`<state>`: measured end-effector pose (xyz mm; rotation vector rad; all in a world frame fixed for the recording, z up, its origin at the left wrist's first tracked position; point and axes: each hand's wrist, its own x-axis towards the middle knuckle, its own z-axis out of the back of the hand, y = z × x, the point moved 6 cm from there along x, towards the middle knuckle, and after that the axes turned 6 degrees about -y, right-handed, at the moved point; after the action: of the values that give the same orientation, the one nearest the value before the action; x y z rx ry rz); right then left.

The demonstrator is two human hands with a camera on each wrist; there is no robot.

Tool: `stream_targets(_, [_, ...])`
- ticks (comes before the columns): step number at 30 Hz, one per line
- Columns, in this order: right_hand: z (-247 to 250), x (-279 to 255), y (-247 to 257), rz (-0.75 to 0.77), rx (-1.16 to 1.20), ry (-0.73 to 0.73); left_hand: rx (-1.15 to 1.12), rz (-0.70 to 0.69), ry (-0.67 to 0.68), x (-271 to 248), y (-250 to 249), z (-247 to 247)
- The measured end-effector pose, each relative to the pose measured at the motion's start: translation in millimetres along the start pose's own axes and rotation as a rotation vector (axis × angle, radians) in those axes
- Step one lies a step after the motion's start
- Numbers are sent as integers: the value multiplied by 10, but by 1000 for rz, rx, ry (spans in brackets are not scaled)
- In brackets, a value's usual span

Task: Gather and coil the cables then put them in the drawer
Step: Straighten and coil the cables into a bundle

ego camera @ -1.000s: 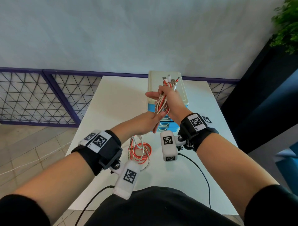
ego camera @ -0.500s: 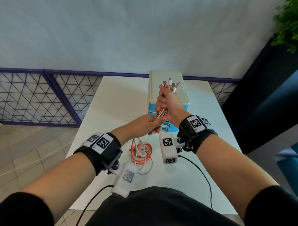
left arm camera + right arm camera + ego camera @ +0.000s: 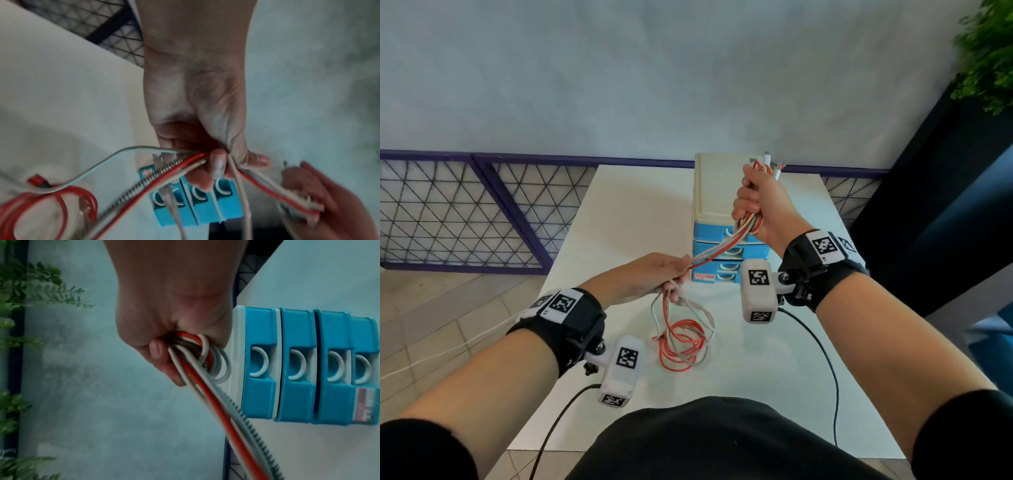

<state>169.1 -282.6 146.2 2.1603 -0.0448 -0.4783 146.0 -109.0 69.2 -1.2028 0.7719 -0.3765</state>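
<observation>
While gripped by both hands (image 3: 760, 202), cables (image 3: 722, 248) outside shut drawers (image 3: 729, 251).

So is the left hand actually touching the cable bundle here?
Touching. The left wrist view shows the left hand pinching the cables between thumb and fingers; the head view agrees.

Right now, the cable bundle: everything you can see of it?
The cable bundle mixes red, white and grey leads, one sheathed in a metal spring. The right hand grips its looped upper end, plugs sticking out above the fist. The strands run taut, down to the left hand, which pinches them. Below, the slack lies in loose red and grey loops on the white table.
</observation>
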Motion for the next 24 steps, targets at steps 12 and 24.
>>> stream_targets(12, [-122, -139, -128, 2, -566, 166, 439, -318, -486, 68, -550, 386])
stream_targets(24, [-211, -308, -473, -372, -607, 477, 398, -479, -610, -19, -924, 345])
